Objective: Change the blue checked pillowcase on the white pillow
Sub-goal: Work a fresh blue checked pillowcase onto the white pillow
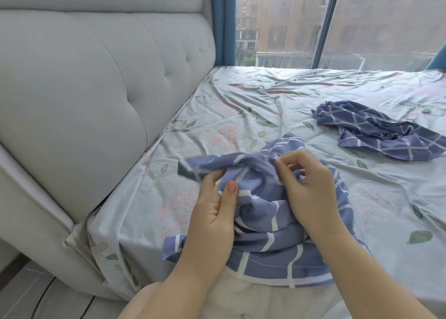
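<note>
On the floral sheet (265,96), what looks like the white pillow (253,299) lies nearest me, with the blue checked pillowcase (268,222) bunched over its far end. My left hand (212,212) and my right hand (306,181) each pinch its cloth.

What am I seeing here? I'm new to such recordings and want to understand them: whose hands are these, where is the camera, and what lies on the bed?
No machine here: a person works with bare hands. The single picture comes from a camera on their head, looking down. The left hand and right hand both grip a bunched blue checked pillowcase; the white pillow shows beneath it, nearest the camera. A second checked pillowcase lies crumpled farther away on the floral bedsheet. The padded headboard stands at the left.
</note>
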